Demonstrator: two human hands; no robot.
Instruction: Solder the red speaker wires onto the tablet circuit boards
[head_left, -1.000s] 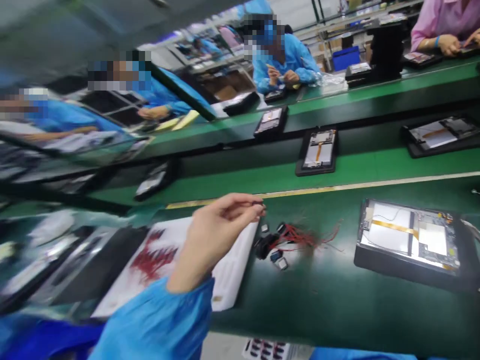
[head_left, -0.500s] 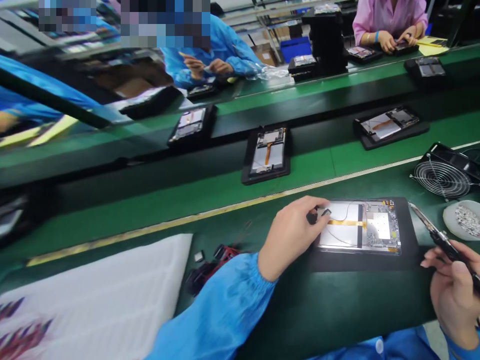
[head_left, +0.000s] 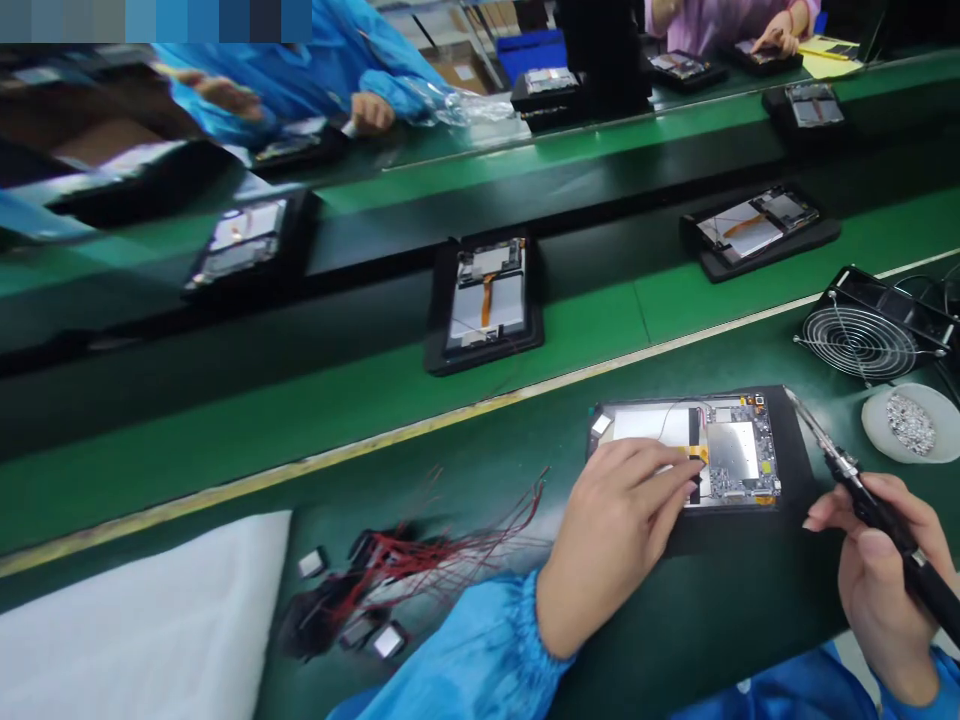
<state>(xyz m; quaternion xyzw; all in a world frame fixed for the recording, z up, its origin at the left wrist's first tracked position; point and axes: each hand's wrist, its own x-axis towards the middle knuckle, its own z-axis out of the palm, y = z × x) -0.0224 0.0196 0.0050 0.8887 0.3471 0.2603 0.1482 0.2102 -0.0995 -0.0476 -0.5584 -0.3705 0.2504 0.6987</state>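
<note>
Tablet board (head_left: pixel 735 450) touched by left fingers (head_left: pixel 652 472).

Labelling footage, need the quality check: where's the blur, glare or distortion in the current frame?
Head view: whole frame tilted, with wide-angle bowing along the green conveyor bench; the red-wired connector bundle is soft; glare whitens the open tablet's pale panel under the left hand; the black soldering iron in the right hand is fairly sharp; a pixelated block covers the top-left corner.
</note>
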